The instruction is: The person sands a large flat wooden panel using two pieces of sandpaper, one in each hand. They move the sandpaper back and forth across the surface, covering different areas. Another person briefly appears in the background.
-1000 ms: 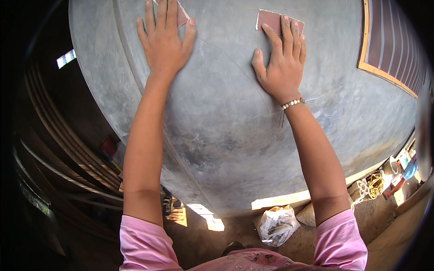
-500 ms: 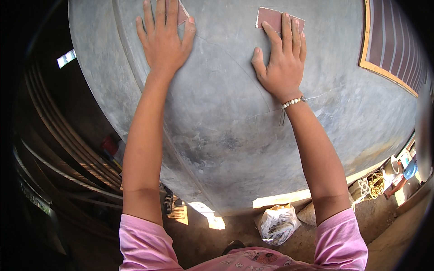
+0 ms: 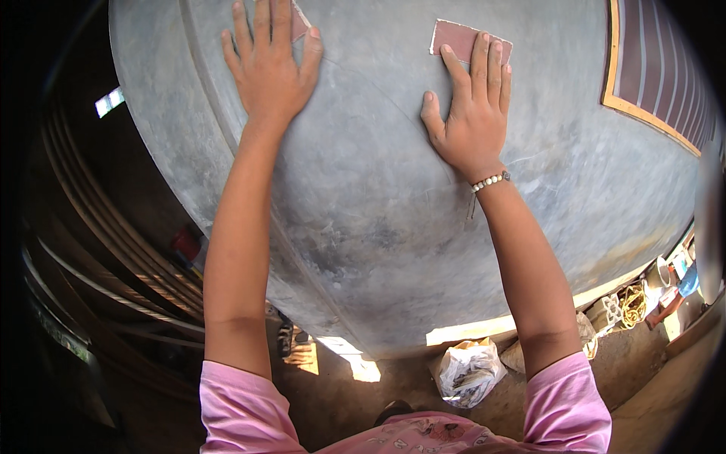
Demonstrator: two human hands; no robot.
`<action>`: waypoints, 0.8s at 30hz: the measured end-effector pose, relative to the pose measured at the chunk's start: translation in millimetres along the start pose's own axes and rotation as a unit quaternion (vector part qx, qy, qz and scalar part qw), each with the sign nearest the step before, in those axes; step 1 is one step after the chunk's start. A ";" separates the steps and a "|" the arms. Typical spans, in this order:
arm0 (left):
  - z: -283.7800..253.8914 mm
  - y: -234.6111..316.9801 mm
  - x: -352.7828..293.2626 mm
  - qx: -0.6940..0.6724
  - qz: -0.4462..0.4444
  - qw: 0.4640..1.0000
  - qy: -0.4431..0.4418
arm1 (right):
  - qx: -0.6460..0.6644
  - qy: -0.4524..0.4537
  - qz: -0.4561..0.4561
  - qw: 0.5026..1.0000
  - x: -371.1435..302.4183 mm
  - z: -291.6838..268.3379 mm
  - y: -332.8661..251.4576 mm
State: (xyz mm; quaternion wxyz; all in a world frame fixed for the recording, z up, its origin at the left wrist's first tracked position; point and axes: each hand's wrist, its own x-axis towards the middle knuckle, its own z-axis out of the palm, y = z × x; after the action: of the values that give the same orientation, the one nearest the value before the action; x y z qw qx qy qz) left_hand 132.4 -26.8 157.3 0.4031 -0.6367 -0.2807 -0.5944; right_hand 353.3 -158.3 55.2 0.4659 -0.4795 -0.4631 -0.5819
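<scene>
Against the wall (image 3: 370,151): left hand (image 3: 268,83), spread flat over one red sheet (image 3: 300,21); right hand (image 3: 476,129), flat, partly over a second sheet (image 3: 456,39), thumb off it. At wall's foot: white bag (image 3: 470,372).

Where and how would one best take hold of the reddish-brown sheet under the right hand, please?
Probably pinch the sheet at its bare upper left corner, coming from the left: it lies against the grey wall, and the right hand covers mainly its right part.

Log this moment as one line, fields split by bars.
left hand: partly over brown sheet | right hand: partly over another brown sheet | both sheets: against grey wall | floor: white bag
</scene>
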 end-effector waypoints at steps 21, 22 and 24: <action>3.6 -2.7 -2.2 -0.014 0.028 0.997 0.068 | -0.039 -0.149 0.057 0.986 -167.2 -31.4 -7.2; 3.2 -2.4 -2.2 -0.014 0.027 0.997 0.068 | -0.042 -0.165 0.055 0.984 -195.9 -37.6 -9.6; 2.1 -1.5 -2.3 -0.013 0.025 0.997 0.070 | -0.051 -0.241 0.042 0.968 -256.6 -56.6 -14.7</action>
State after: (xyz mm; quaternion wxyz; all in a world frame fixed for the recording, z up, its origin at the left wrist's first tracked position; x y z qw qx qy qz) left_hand 132.0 -23.9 155.3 0.4279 -0.6060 -0.2280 -0.6306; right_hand 358.9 -186.9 -206.3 0.3392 -0.6477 -0.5111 -0.4519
